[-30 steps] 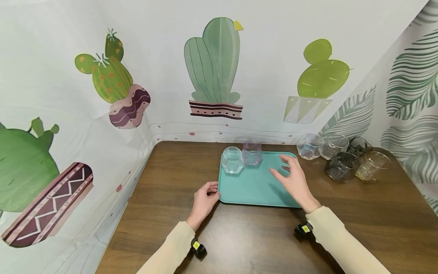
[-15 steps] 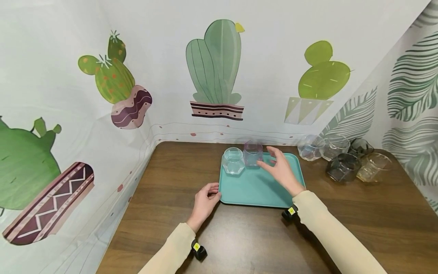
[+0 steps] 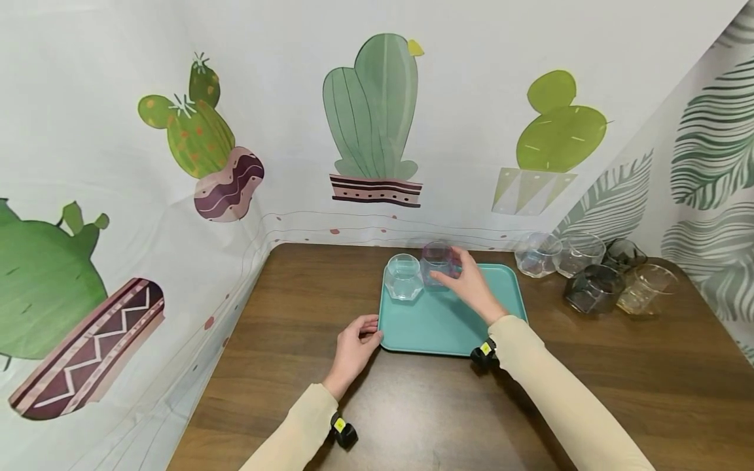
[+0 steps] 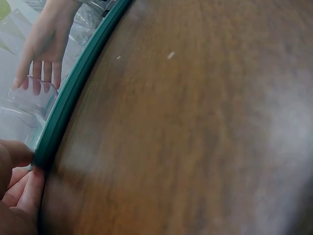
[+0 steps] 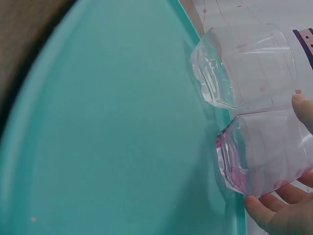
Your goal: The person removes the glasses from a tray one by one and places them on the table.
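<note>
A teal tray (image 3: 436, 327) lies on the wooden table. My left hand (image 3: 353, 347) holds its near left corner; in the left wrist view the thumb and fingers (image 4: 32, 191) meet at the rim. Toward the tray's back left stand a clear faceted glass (image 3: 403, 281) and, to its right, a pink-tinted glass (image 3: 434, 265). My right hand (image 3: 471, 284) grips the pink-tinted glass from the right, thumb on the near side. In the right wrist view that glass (image 5: 266, 152) sits between thumb and fingers, beside the clear glass (image 5: 244, 63).
Several more glasses stand together at the table's back right: an iridescent one (image 3: 537, 255), a clear one (image 3: 580, 255), dark ones (image 3: 595, 288) and an amber-tinted one (image 3: 645, 288). A cactus-printed cloth (image 3: 283, 131) hangs behind the table (image 3: 318, 281).
My right hand has moved left and slightly back across the tray, from beside the pink-tinted glass to around it. The left hand has stayed at the tray's corner.
</note>
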### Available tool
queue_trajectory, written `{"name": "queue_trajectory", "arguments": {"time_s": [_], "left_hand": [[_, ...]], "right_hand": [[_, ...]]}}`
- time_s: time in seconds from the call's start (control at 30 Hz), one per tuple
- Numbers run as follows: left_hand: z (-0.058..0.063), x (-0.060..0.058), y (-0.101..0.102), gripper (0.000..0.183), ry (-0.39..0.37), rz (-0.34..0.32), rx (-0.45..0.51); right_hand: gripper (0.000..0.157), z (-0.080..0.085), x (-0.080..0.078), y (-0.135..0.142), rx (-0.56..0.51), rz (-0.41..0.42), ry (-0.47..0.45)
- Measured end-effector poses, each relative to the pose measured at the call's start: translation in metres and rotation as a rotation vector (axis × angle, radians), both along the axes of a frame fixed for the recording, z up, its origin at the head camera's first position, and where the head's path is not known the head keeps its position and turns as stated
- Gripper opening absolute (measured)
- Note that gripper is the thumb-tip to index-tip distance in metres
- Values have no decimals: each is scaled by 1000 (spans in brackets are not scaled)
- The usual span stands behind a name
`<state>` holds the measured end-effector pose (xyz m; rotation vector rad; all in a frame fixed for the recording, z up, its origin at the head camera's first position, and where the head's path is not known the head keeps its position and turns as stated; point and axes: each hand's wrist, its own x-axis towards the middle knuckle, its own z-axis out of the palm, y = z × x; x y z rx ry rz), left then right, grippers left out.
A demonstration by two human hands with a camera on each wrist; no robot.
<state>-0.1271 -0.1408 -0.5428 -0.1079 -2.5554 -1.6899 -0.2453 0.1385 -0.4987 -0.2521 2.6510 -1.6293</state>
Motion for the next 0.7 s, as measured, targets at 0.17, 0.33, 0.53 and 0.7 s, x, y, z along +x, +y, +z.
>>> {"name": "queue_trajectory", "arguments": {"time_s": [0.17, 0.33, 0.53, 0.7], "left_hand": [[2, 1, 1, 31, -4, 9, -2], [2, 1, 1, 31, -8, 10, -8], [2, 0, 2, 30, -6, 9, -10], [2, 1, 1, 30, -7, 9, -12]], "right_hand": [[87, -3, -4, -2, 0, -3, 25], [87, -4, -5, -4, 14, -17, 26], [87, -4, -4, -4, 29, -27, 25], [85, -3, 0, -1, 14, -29, 26]]}}
